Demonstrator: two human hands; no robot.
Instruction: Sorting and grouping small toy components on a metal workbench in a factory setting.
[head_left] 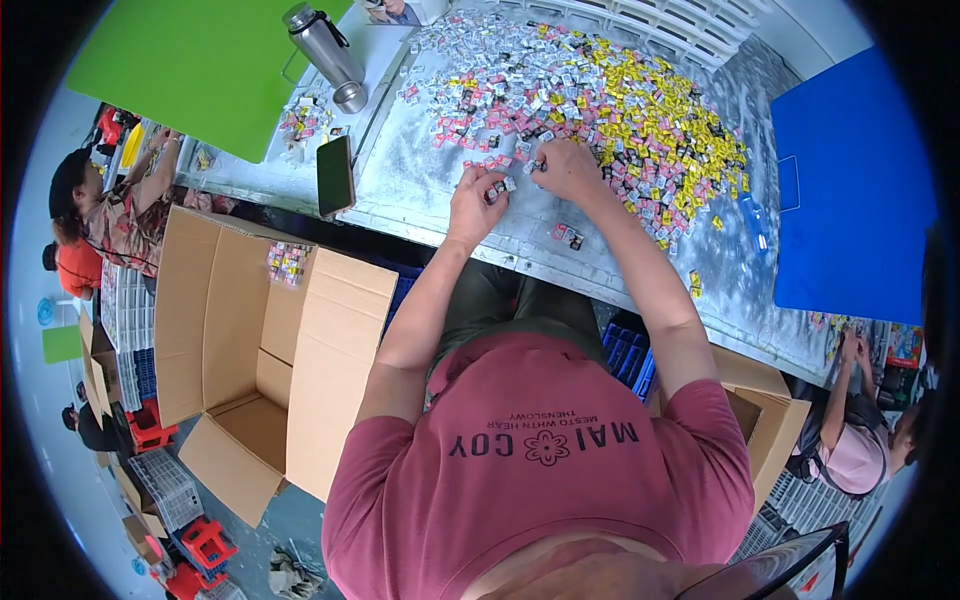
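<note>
A wide heap of small wrapped packets (600, 100) in pink, yellow, white and black covers the grey metal table (420, 170). At the heap's near edge my left hand (478, 200) is closed around a few small packets. Right beside it my right hand (565, 168) pinches another small packet at the fingertips. The two hands almost touch. Two loose packets (568, 236) lie on the table just below my right forearm.
A phone (335, 175) and a steel bottle (325, 50) stand left of the heap, by a green panel (200, 70). A blue panel (850, 190) is at right. An open cardboard box (250, 350) sits below left. Other people work at left and lower right.
</note>
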